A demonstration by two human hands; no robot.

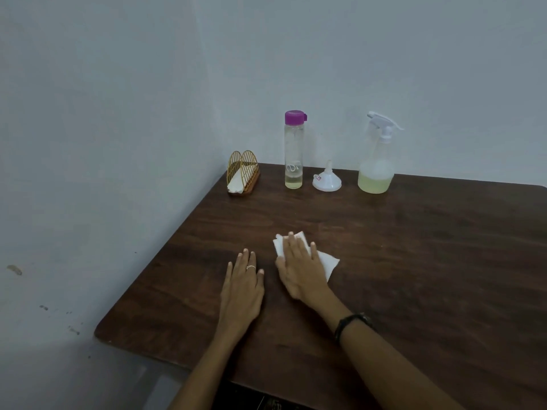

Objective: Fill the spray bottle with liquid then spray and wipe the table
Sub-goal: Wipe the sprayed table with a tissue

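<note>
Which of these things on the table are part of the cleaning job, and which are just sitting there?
Part of the job:
spray bottle
white tissue under the right hand
clear bottle with purple cap
white funnel
table

Just sitting there:
wire napkin holder
left hand, flat on the table

Along your dark wooden table's (414, 261) far edge, left to right, stand the gold wire napkin holder (242, 174), purple-capped clear bottle (294, 149), white plastic funnel (326, 179) and translucent spray bottle (376, 161); nearer you, the white paper napkin (327, 261) lies under your right hand (299, 270), left hand (244, 288) just beside.
</note>
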